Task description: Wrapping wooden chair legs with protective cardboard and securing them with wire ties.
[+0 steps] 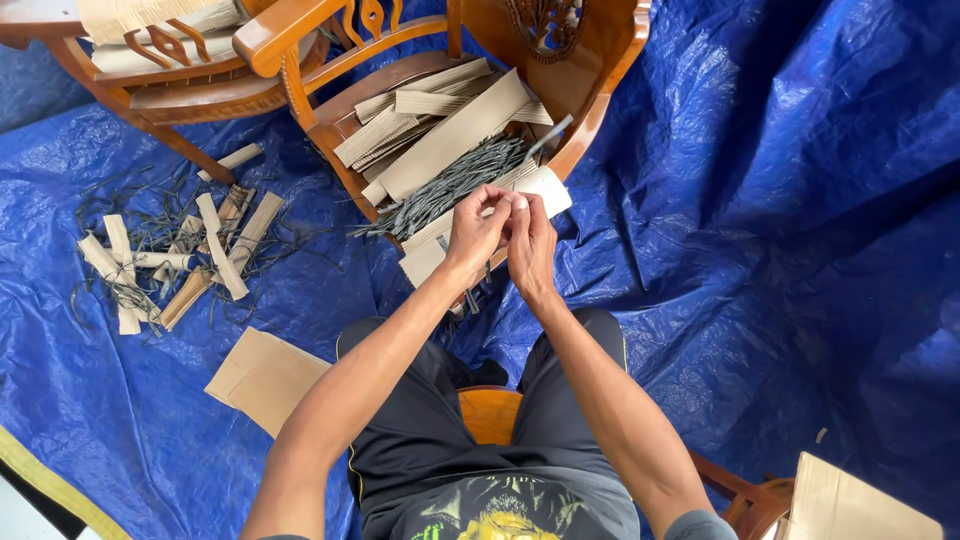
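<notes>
Just above the near edge of the carved wooden chair seat (345, 105), the left hand (473, 232) and the right hand (531, 243) are brought together, fingertips touching, and a small rolled piece of pale corrugated cardboard (545, 185) is pinched between them. The roll is seen to project up and to the right from the fingertips, so that its long axis runs obliquely away from the body, toward the chair's right arm. Both hands are closed on it in a fingertip grip; neither is clearly nearer, though the right hand lies slightly lower. A thin grey strand (552, 134) is seen rising past the roll's far end; whether it is held cannot be told. Directly beyond the hands, on the seat, a bundle of dark grey thin strips (445, 185) is laid with its long axis slanting from lower left to upper right, beside a stack of folded tan corrugated cardboard strips (440, 125). Well apart to the left, on the blue plastic tarpaulin (780, 230), rolled cardboard pieces (165, 262) are scattered among loose strands, and a flat brown cardboard sheet (265, 378) lies nearer the body.
</notes>
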